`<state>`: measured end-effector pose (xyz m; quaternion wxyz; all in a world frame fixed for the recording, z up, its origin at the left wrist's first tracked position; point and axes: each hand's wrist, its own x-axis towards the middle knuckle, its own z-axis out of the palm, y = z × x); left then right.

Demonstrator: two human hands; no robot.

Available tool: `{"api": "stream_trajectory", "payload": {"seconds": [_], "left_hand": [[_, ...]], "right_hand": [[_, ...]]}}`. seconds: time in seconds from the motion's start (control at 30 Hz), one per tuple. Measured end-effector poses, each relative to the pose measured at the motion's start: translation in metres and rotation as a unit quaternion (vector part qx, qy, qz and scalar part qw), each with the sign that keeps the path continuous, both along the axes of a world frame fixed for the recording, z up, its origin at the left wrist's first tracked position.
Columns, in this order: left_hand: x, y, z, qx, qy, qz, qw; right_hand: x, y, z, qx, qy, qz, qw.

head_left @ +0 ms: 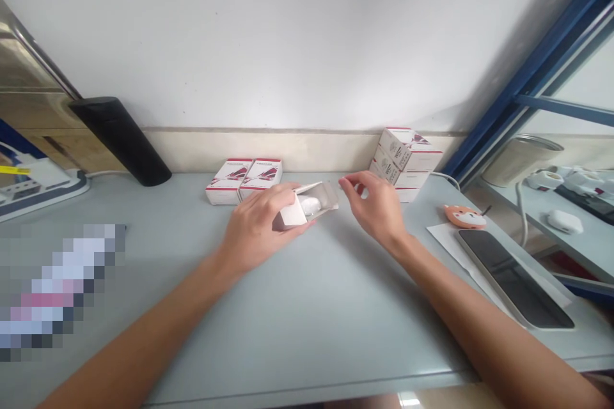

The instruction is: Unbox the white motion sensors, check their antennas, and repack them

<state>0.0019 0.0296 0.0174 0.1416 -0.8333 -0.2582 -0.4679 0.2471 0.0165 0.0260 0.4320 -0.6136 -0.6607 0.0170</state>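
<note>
A small white carton (291,214) lies tilted in the grip of my left hand (254,220), its open end and flaps facing right. Inside the opening shows a white item (311,206) in what looks like clear plastic; its kind I cannot make out. My right hand (377,204) hovers just right of the carton's flaps, apart from them, thumb and forefinger drawn together with nothing visible between them. Behind my left hand, two white-and-red boxes (244,176) stand side by side. A stack of similar boxes (407,163) rises behind my right hand.
On the right are a phone (515,278) on white paper (448,239) and an orange animal-faced object (464,216). A black cylinder (122,140) leans at the back left, near a power strip (43,188). A pixelated patch covers something at left. A shelf (551,204) adjoins at right.
</note>
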Motion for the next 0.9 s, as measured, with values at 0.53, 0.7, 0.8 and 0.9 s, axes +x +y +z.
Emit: {"api": "stream_trajectory", "payload": {"seconds": [0.53, 0.7, 0.8, 0.9], "left_hand": [[-0.002, -0.003, 0.002, -0.104, -0.008, 0.021, 0.994], [-0.003, 0.005, -0.001, -0.107, 0.006, -0.053, 0.993], [-0.003, 0.007, -0.002, -0.082, 0.026, -0.078, 0.993], [-0.002, 0.006, -0.002, -0.069, 0.034, -0.064, 0.995]], "right_hand": [[0.002, 0.0, -0.006, 0.063, -0.057, -0.011, 0.996], [-0.023, -0.031, 0.021, 0.271, -0.075, 0.104, 0.954], [-0.03, -0.039, 0.022, 0.222, -0.119, 0.153, 0.956], [-0.024, -0.033, 0.02, 0.178, -0.138, 0.191, 0.956]]}}
